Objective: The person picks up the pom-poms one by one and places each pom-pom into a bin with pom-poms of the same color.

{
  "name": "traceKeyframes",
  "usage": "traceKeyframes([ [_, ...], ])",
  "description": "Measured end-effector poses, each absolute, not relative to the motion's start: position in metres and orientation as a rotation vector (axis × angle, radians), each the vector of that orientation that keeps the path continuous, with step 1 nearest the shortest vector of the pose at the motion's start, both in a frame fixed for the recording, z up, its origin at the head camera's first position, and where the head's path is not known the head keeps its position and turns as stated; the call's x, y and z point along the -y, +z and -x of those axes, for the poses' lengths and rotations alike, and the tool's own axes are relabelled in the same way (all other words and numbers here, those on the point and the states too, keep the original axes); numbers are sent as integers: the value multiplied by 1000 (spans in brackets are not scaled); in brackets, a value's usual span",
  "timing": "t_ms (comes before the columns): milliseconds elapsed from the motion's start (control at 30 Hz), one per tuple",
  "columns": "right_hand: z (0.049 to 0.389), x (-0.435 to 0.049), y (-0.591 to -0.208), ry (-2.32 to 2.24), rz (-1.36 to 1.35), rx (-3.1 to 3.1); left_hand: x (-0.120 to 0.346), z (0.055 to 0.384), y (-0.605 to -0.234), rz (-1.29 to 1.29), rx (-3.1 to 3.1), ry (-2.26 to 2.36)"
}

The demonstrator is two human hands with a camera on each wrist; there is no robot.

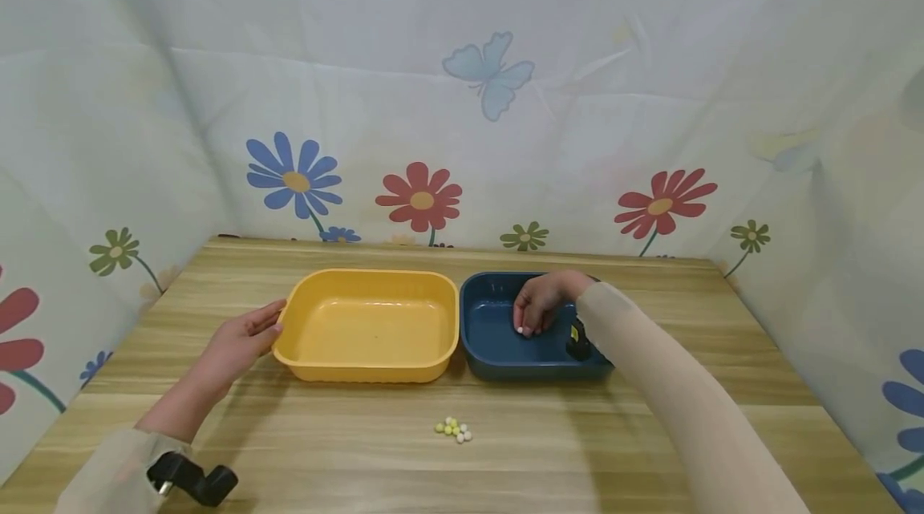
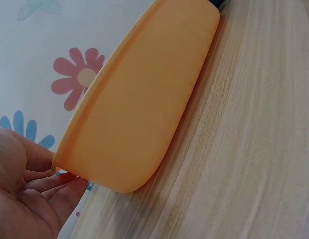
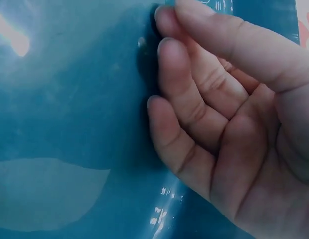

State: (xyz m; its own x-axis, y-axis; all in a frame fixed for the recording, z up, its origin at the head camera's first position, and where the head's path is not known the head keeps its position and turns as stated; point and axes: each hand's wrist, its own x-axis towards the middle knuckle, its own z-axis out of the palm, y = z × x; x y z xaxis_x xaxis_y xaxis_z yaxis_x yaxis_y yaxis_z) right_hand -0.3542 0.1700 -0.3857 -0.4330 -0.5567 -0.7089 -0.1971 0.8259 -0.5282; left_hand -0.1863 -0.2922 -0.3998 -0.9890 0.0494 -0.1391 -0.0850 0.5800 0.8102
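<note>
My right hand is down inside the blue tray. Its thumb and index finger pinch a tiny white bead close to the tray floor; in the right wrist view the other fingers curl loosely. On the left, my left hand touches the left side of the yellow tray, its fingertips at the rim and just under it, fingers nearly straight. A small cluster of yellow and white beads lies on the table in front of the trays.
Both trays stand side by side on a wood-grain table. A flowered cloth hangs behind the table and along its sides. Black wrist devices are strapped on both sleeves.
</note>
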Motion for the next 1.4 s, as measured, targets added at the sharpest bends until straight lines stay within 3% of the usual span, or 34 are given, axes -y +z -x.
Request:
traceKeyframes([
  [600,352,-168,-383,-470,533,-2011,293,187,-400,24,-2655,1373],
  [900,343,-181,-353,-644,531,-2116,292,186,-399,28,-2637,1366],
  [1167,313,-200,-318,-821,634,-2358,292,185,-397,37,-2646,1344],
  [1400,273,-207,-309,-1015,705,-2419,292,184,-398,18,-2648,1360],
])
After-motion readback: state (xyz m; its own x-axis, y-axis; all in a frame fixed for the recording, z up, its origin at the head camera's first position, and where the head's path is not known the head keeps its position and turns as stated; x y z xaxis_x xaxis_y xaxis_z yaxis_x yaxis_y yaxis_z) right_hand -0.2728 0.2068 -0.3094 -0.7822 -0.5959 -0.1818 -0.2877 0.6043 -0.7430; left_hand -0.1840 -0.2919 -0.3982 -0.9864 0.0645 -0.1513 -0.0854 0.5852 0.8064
